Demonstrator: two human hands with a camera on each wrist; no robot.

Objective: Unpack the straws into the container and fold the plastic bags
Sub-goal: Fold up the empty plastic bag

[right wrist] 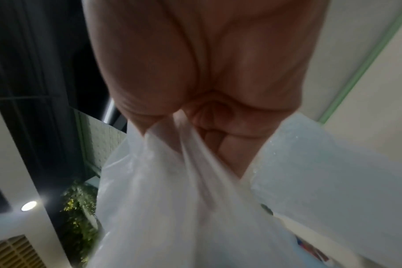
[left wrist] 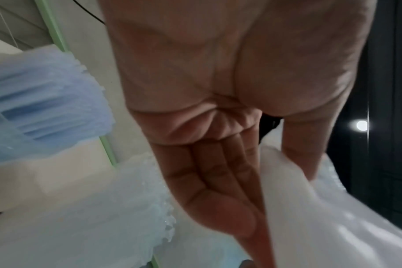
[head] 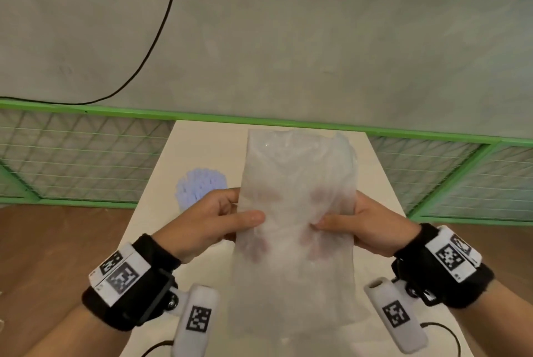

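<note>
A translucent plastic bag (head: 294, 172) is held upright over the table, its top edge away from me. My left hand (head: 248, 227) pinches its left side, thumb in front and fingers showing pink through the film behind. My right hand (head: 326, 227) pinches the right side the same way. In the left wrist view the fingers (left wrist: 218, 181) lie straight against the bag (left wrist: 310, 217). The right wrist view shows the bag (right wrist: 172, 199) bunched at the palm. Pale blue straws (head: 200, 186) stand bunched on the table beyond my left hand, also seen in the left wrist view (left wrist: 41, 112); their container is hidden.
The narrow pale table (head: 202, 140) runs away from me to a green-framed mesh fence (head: 86, 160). A black cable (head: 161, 25) crosses the grey floor beyond. A pale, bluish translucent bundle (right wrist: 321, 163) lies behind the bag, on its right.
</note>
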